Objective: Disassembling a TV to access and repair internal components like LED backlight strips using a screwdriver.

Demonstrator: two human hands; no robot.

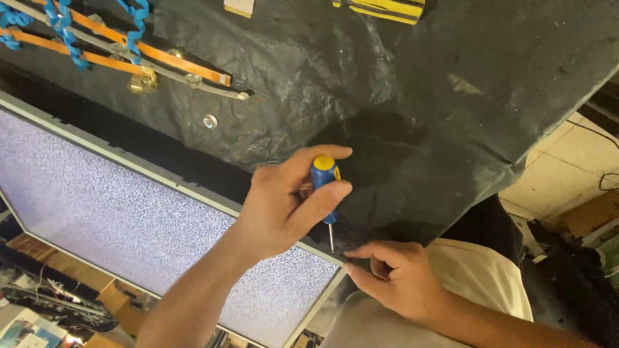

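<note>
Gripping a blue-yellow screwdriver (pixel 325 187), left hand (pixel 284 209) sets its tip at the panel frame (pixel 193 188) corner near the bench (pixel 400 96) front edge; right hand (pixel 396 277) pinches the frame there. Screw hidden; fastening looks unfinished. Loose nut (pixel 210 120) lies farther back.

Left hand (pixel 277 209) gripping blue-yellow screwdriver (pixel 325 187), right hand (pixel 393 277) at panel corner (pixel 332 261)

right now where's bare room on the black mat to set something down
Free: the wide black mat right of the orange strips and above the screwdriver. Crowded: the panel corner, where the left hand and right hand meet.
</note>
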